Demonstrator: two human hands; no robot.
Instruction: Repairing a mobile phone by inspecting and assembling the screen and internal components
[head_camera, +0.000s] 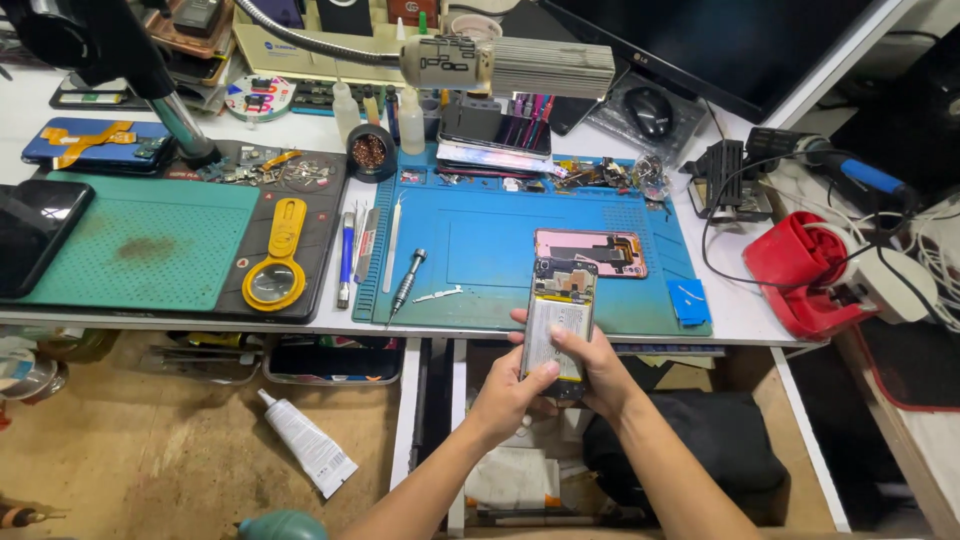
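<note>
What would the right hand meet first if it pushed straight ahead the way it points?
Probably the pink back cover on the blue mat, just beyond the opened phone that the right hand and left hand hold; depth is unclear.

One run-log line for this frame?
left hand: holds opened phone | right hand: holds it too | behind: blue mat

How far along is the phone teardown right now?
Done: the opened phone has its back off, battery and boards exposed; a pink phone part lies on the blue mat. In hand: left hand and right hand grip the phone. Left: the battery remains seated; the screwdriver lies unused.
</note>
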